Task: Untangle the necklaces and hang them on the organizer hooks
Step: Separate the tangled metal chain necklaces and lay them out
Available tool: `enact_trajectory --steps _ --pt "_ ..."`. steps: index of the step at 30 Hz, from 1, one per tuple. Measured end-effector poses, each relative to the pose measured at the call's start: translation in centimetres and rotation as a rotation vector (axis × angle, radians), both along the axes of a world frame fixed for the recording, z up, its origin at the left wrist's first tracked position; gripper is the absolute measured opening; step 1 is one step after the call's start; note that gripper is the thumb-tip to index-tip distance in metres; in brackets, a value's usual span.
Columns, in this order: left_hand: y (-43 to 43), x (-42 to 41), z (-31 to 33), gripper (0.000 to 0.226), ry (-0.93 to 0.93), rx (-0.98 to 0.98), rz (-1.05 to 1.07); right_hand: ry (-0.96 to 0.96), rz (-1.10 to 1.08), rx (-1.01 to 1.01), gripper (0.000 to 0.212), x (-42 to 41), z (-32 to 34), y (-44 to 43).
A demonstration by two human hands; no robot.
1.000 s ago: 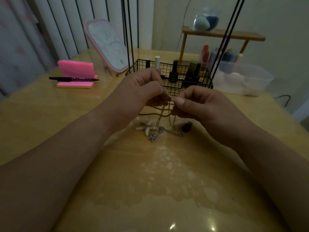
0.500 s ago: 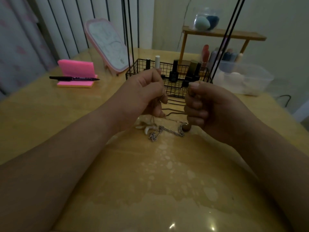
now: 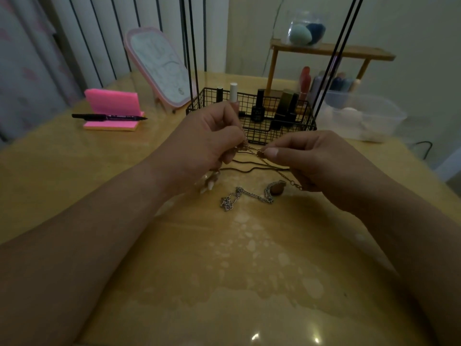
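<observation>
Gold chain (image 3: 278,171) was held pinched between left hand (image 3: 207,136) and right hand (image 3: 319,161); silver chain (image 3: 249,196) was seen lying beneath, toward the desk's (image 3: 74,158) far edge.

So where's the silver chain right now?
Head view, centre: the silver chain lies on the table, nearer than the wire basket, its right end beside the brown pendant.

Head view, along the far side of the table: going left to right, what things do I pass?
Pink sticky-note pad → pink-framed mirror → black wire basket → clear plastic tub.
</observation>
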State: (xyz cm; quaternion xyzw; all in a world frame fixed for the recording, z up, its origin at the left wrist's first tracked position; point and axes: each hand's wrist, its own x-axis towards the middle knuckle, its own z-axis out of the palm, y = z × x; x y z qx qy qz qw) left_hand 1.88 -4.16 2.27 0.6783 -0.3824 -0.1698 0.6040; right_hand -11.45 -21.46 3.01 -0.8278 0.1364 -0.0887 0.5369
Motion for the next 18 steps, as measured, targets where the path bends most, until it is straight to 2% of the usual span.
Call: enact_trajectory --steps 6,9,18 --pt "-0.1 0.1 0.0 0.017 0.079 -0.039 -0.024 -0.04 -0.026 -0.069 0.012 0.3 -0.6 -0.2" --pt "-0.1 0.1 -0.1 0.017 0.081 -0.039 -0.037 -0.077 0.002 -0.139 0.007 0.4 -0.8 0.0" --pt "-0.1 -0.1 0.0 0.017 0.028 -0.014 -0.082 -0.11 0.04 -0.191 0.013 0.5 -1.1 1.2"
